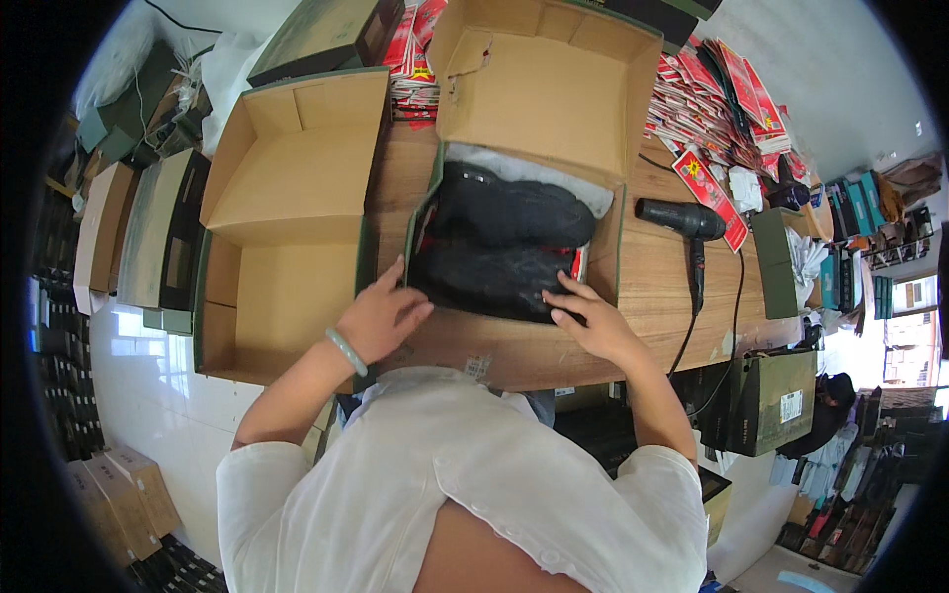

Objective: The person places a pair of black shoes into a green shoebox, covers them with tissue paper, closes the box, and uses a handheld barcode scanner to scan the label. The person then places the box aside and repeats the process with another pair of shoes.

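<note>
A pair of black shoes (514, 212) lies side by side in an open shoebox (620, 242), with white paper (583, 186) at the far side and a bit of red showing by the nearer shoe. My right hand (593, 321) rests at the near right corner, fingers stretched out and touching the nearer shoe; nothing is gripped. At the box's near left corner is my left hand (384, 311), its fingers apart and holding nothing. Whether its fingertips touch the box wall I cannot tell. A pale green bangle (346, 351) circles my left wrist.
Left of the shoes stands another open shoebox (297, 287) with nothing inside. A black hair dryer (682, 217) lies on the wooden table (652, 296), its cord running off the near edge. Red printed cards (692, 104) are heaped at the back right. Closed boxes (321, 44) sit behind.
</note>
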Demonstrator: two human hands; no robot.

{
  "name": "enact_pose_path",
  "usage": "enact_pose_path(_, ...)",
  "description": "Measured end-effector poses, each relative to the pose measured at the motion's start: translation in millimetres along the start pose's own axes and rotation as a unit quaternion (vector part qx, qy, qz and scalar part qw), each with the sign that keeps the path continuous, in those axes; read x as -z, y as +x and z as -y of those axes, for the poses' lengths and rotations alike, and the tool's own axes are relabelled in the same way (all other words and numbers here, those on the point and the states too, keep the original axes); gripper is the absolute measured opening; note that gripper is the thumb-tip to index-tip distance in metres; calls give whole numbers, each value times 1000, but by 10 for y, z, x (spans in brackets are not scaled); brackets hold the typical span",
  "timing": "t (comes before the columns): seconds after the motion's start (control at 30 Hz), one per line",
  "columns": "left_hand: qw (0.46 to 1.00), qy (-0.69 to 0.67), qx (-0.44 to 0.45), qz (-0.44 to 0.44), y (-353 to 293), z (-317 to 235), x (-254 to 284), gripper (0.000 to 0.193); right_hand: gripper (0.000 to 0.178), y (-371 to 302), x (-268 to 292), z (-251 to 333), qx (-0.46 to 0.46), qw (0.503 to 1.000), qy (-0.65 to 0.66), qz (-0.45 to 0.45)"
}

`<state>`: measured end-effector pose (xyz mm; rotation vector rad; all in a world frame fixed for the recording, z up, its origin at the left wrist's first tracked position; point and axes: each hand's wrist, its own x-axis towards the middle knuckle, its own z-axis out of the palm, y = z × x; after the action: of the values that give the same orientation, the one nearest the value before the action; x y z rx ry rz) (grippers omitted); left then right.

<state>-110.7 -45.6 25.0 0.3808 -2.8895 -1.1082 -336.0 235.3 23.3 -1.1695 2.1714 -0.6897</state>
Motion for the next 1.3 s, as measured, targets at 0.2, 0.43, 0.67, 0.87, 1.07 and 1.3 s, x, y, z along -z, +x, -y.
enact_pose_path(0.2, 996, 26, 43, 79, -174, -182, 15, 37, 31, 470, 515, 61, -62, 991, -37, -114)
enact_pose_path(0.43, 990, 115, -2, 80, -171, -3, -29, 40, 32, 1589, 115, 89, -17, 959, -198, -203)
enact_pose_path(0.67, 994, 95, -31, 40, -269, 62, -38, 28, 13, 1495, 198, 317, 80, 869, -268, -410)
enact_pose_path(0.87, 997, 67, -26, 33, -145, 133, -224, 17, 2, 1278, 1605, 999, 152, 754, -242, -591)
enact_pose_path(1.07, 988, 64, -135, -46, -426, 95, 96, 48, 6, 1013, 2636, 1873, 268, 550, -243, -753)
enact_pose_path(1.3, 985, 37, 81, -147, -901, 739, -104, 75, 18, 483, 3143, 2890, 283, 533, -232, -763)
